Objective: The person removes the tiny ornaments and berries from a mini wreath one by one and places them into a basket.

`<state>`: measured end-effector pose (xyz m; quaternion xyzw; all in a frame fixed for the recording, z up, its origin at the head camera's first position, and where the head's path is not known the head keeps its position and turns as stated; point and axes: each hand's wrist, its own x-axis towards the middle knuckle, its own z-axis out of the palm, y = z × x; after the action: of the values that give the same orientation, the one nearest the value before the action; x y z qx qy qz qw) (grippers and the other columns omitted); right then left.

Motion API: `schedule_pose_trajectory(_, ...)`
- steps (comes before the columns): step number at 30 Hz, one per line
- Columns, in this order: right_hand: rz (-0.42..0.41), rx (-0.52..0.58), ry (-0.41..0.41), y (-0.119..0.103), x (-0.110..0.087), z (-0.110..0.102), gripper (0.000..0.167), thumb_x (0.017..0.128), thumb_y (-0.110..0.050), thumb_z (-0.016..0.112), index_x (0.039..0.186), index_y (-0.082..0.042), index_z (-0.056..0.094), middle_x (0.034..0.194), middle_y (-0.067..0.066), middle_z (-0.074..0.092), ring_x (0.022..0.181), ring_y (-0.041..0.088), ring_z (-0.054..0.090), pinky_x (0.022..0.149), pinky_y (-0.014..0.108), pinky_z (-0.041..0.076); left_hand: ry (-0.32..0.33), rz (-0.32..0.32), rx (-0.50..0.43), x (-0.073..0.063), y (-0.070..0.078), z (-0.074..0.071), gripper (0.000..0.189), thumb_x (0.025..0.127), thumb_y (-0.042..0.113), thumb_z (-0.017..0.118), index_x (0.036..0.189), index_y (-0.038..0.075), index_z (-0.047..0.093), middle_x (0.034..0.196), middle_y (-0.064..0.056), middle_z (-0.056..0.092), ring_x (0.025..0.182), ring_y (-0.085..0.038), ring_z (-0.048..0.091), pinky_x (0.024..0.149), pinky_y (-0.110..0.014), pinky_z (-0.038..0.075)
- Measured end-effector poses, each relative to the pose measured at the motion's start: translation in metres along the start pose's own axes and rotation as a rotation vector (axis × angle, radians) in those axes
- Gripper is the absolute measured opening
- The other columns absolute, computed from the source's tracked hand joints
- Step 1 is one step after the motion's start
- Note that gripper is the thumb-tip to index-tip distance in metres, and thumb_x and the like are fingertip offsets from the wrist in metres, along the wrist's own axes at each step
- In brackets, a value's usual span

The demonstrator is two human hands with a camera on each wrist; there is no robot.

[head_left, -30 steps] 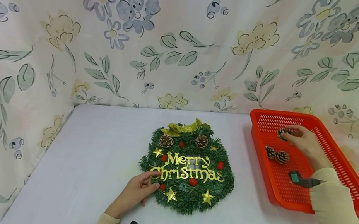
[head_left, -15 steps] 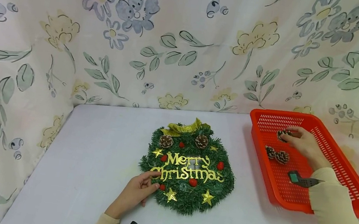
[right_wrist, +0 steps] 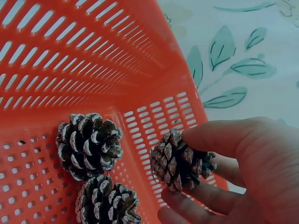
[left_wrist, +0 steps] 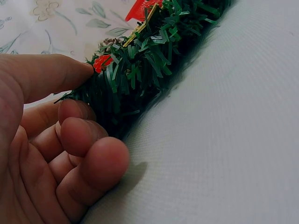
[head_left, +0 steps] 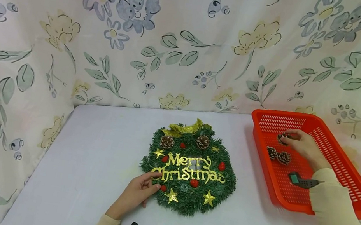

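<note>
A green Christmas wreath (head_left: 184,201) with gold "Merry Christmas" lettering, stars, red berries and two pinecones lies on the white table. My left hand (head_left: 136,192) holds its lower left edge; in the left wrist view the thumb (left_wrist: 56,74) reaches a red berry (left_wrist: 101,62) and the other fingers curl at the wreath's side. Over the red basket (head_left: 266,163), my right hand (head_left: 306,146) pinches a brown pinecone (right_wrist: 177,161) with white-tipped scales between thumb and fingers. Two similar pinecones, one (right_wrist: 88,144) touching the other (right_wrist: 107,203), lie on the basket floor.
The basket's slotted walls rise around the right hand at the table's right side. A floral curtain (head_left: 173,68) hangs behind the table (head_left: 101,143). A gold ribbon (head_left: 183,129) tops the wreath.
My right hand has shifted slightly down and to the left with the pinecone, inside the basket. The left hand and the wreath have stayed in place.
</note>
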<state>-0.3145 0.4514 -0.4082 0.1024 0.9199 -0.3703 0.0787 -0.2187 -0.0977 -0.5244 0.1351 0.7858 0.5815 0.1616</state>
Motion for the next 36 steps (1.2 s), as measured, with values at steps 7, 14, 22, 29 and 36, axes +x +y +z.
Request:
schedule_pose_trajectory(7,0.012,-0.010,-0.038,0.0004,-0.0005,0.0009,0.080,0.102,-0.055,0.051,0.154,0.001,0.028,0.151,0.036,0.034,0.135,0.053,0.034,0.108,0.074,0.032,-0.002,-0.005,-0.011,-0.0004,0.0005,0.0007,0.047,0.100,0.032,0.066,0.144,0.019,0.055,0.070,0.001,0.047,0.044,-0.008,0.046,0.048,-0.031,0.052)
schedule_pose_trajectory(14,0.030,-0.028,-0.063,0.0027,0.0006,0.0032,0.080,0.102,-0.054,0.051,0.153,0.004,0.027,0.148,0.036,0.036,0.131,0.052,0.037,0.106,0.073,0.034,0.000,-0.006,-0.007,-0.0005,0.0014,0.0010,0.046,0.101,0.031,0.065,0.144,0.020,0.056,0.070,0.001,0.047,0.044,-0.008,0.046,0.049,-0.030,0.052)
schedule_pose_trajectory(22,0.021,-0.079,-0.068,0.0053,0.0009,0.0057,0.079,0.102,-0.054,0.052,0.151,0.005,0.031,0.141,0.035,0.042,0.123,0.050,0.045,0.101,0.068,0.041,-0.004,-0.003,0.001,-0.0002,0.0014,0.0003,0.046,0.100,0.032,0.066,0.143,0.019,0.056,0.071,0.001,0.048,0.044,-0.008,0.046,0.048,-0.031,0.052)
schedule_pose_trajectory(29,0.026,-0.094,-0.087,0.0079,0.0018,0.0060,0.081,0.101,-0.056,0.052,0.151,0.005,0.031,0.138,0.034,0.041,0.122,0.049,0.043,0.100,0.067,0.043,-0.007,0.003,-0.001,0.0000,0.0007,0.0007,0.046,0.100,0.032,0.065,0.143,0.020,0.056,0.071,0.001,0.049,0.044,-0.008,0.046,0.048,-0.031,0.052)
schedule_pose_trajectory(36,0.033,-0.110,-0.105,0.0078,0.0024,0.0067,0.082,0.102,-0.057,0.050,0.151,0.005,0.030,0.139,0.035,0.040,0.122,0.049,0.042,0.102,0.068,0.042,-0.003,0.008,0.000,0.0003,0.0007,0.0007,0.046,0.101,0.030,0.065,0.144,0.020,0.056,0.070,0.001,0.048,0.043,-0.007,0.046,0.048,-0.031,0.052)
